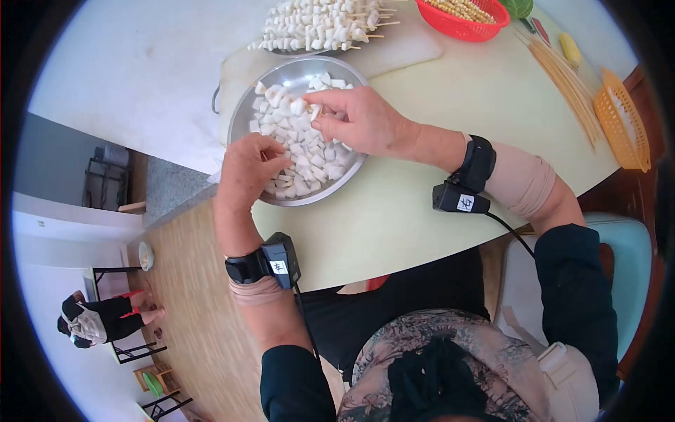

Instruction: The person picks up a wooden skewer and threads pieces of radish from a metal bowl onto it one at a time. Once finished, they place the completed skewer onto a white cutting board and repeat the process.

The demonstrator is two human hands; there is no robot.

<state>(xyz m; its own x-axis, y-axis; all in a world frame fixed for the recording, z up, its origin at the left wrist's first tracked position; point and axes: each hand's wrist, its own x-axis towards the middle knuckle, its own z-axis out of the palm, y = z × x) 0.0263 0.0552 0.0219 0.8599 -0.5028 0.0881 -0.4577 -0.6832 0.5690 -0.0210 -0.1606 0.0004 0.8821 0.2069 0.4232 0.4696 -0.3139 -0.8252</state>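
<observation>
A round metal bowl (343, 188) in front of me holds many white cut chunks (302, 151). My right hand (365, 123) reaches over its right side, fingers closed on a skewer (285, 100) threaded with white chunks that points to the upper left. Low over the left part of the bowl is my left hand (249, 165), thumb and fingertips drawn together close to the loose chunks. Whatever those fingertips may hold is hidden from view.
Filled skewers (316, 24) are piled on a white board (401, 60) behind the bowl. At the back right are a red basket (467, 27) of yellowish pieces, bare sticks (562, 84) and an orange basket (622, 119). Another person (105, 320) stands far left.
</observation>
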